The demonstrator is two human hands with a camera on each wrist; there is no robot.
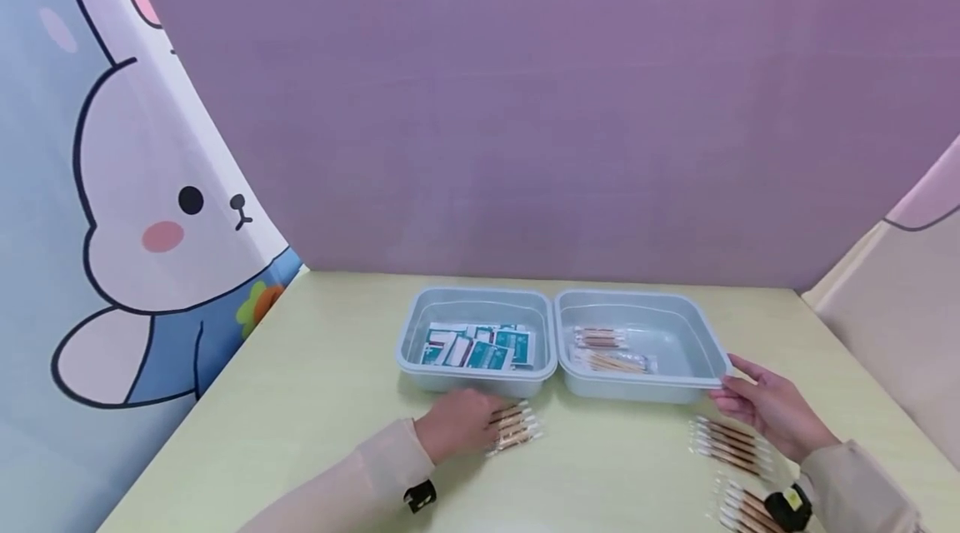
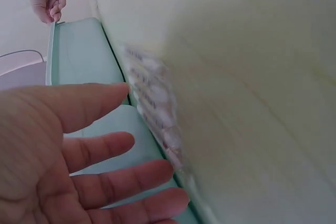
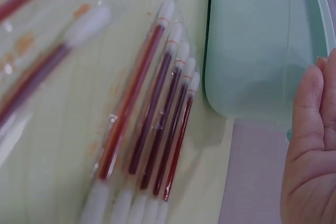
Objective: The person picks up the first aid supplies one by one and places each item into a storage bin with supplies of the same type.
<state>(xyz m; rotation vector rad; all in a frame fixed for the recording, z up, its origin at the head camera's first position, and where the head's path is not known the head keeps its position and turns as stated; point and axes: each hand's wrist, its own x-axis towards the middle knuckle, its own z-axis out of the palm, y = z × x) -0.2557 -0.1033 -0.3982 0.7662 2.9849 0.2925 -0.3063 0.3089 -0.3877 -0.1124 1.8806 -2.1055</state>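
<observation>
My left hand (image 1: 459,425) is at a clear packet of cotton swabs (image 1: 517,426) on the table, just in front of the left plastic box (image 1: 476,383). In the left wrist view its fingers (image 2: 123,179) are spread and fairly straight, beside the blurred packet. With thumb and fingers, my right hand (image 1: 776,408) pinches the front right corner of the right plastic box (image 1: 637,391). Inside that box lie swab packets (image 1: 611,362); teal-and-white sachets (image 1: 491,354) fill the floor of the left one. Below the right hand rests another packet of brown-shafted swabs (image 3: 152,114).
One more swab packet (image 1: 750,510) lies nearer the front, partly behind the right wrist's black device (image 1: 789,508). The boxes stand side by side on the pale yellow table (image 1: 330,400). A purple panel (image 1: 525,117) rises at the back, with a rabbit-print cloth (image 1: 135,183) at left.
</observation>
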